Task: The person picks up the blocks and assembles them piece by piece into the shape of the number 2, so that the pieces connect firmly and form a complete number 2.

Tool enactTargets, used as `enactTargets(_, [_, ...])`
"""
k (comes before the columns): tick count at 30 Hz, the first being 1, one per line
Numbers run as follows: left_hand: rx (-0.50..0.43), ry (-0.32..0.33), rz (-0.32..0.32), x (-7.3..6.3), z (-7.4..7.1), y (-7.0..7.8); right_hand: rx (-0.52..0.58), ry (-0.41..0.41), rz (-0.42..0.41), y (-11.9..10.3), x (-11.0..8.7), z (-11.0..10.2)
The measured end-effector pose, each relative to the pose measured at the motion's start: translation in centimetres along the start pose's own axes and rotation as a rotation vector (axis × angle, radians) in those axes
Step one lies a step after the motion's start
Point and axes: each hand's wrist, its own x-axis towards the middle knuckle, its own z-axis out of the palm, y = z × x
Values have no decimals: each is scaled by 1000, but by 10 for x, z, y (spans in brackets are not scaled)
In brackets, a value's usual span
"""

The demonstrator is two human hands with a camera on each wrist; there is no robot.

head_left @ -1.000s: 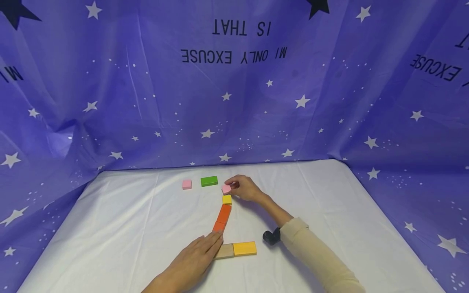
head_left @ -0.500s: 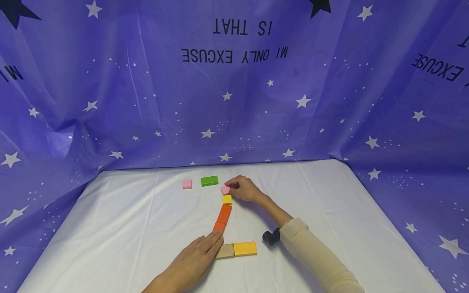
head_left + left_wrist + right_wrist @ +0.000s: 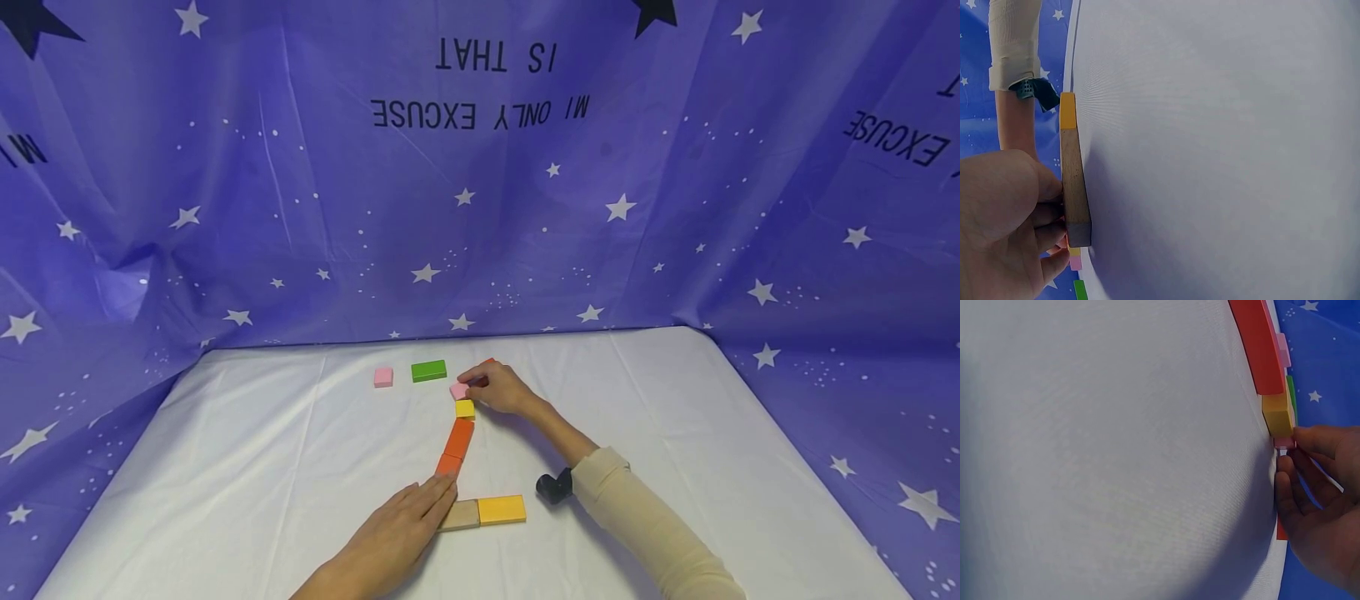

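Observation:
My right hand (image 3: 504, 388) pinches a small pink block (image 3: 459, 391) between thumb and fingers, right at the far side of a yellow block (image 3: 465, 409). In the right wrist view, the pink block sits just past the yellow block (image 3: 1278, 415), partly covered by the fingertips. Two orange-red blocks (image 3: 458, 438) continue the row from the yellow block towards my left hand (image 3: 401, 529). That hand lies with its fingers nearly straight over the row's near end, beside a plain wooden block (image 3: 459, 515). An orange-yellow block (image 3: 502, 509) adjoins the wooden one end to end.
On the white-covered table (image 3: 247, 483), a green block (image 3: 429, 371) and another pink block (image 3: 383, 377) lie at the back left. A red block (image 3: 1282, 528) is mostly hidden behind my right hand. A purple star-patterned curtain (image 3: 480, 233) hangs around the table.
My right hand has shifted the pink block slightly left and nearer the yellow block. A bit of the red block now shows behind that hand. The left hand has stayed in place.

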Motion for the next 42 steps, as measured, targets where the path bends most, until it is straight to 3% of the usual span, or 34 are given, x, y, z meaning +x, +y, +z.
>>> enactTargets(13, [21,38,23,0,2,-1,10,6,5,0,-2,1])
enactTargets(24, [8,-23,-1,0,-1,0,21,47,-1,-3,-2,-4])
enactTargets(35, [30,-3,2,1,-1,0,66,242,16,1,0,-15])
enactTargets(42, [14,-7,-1,-1,-1,1,67,310,89,11,-1,-20])
